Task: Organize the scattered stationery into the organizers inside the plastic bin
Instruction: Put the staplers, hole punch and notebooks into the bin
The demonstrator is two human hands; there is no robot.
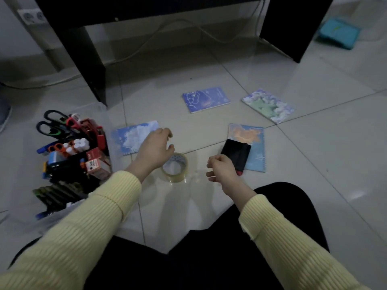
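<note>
So, left hand (154, 150): hovers over the tape roll (175, 168), fingers apart and loosely bent, gripping nothing.
Right hand (219, 168): fingers curled together into a fist, nothing visibly held. It sits at the near edge of the black pouch (235, 153); contact unclear.
Tape roll: lies flat on the floor (314, 164) between both hands, far rim hidden by the left hand.
Plastic bin (100, 110): clear, at the left. Black organizers (69, 164) inside hold scissors (53, 124), a red stapler (100, 137) and small items too blurred to name.
Notebooks: cloud notebook (132, 137) just beside the bin, one corner under the left hand. Blue notebook (205, 99) and floral notebook (268, 105) lie farther out, apart. Orange-cloud notebook (254, 141) lies under the pouch.
Obstacles: black furniture leg (90, 70) just behind the bin; cable (146, 43) beyond it.
</note>
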